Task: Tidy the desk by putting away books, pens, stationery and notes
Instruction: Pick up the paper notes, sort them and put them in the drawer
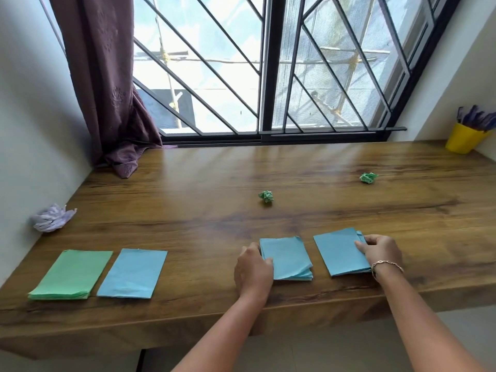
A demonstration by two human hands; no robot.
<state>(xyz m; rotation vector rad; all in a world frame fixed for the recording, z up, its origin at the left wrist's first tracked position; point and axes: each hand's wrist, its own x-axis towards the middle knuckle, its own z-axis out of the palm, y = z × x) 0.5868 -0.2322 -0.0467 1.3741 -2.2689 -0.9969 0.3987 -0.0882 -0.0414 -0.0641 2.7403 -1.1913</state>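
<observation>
Four flat stacks of paper lie along the front of the wooden desk (268,218). At the left are a green stack (71,275) and a blue stack (132,273). My left hand (253,269) grips the left edge of a smaller blue stack (288,257), thumb on top. My right hand (381,251) pinches the right edge of another blue stack (339,251). Two crumpled green paper balls sit farther back, one in the middle (265,196) and one to the right (368,177). A crumpled lilac paper (52,218) lies at the desk's left edge.
A yellow cup (463,138) holding purple items stands at the back right corner by the wall. A purple curtain (107,89) hangs at the back left and its hem rests on the desk. A barred window runs behind the desk.
</observation>
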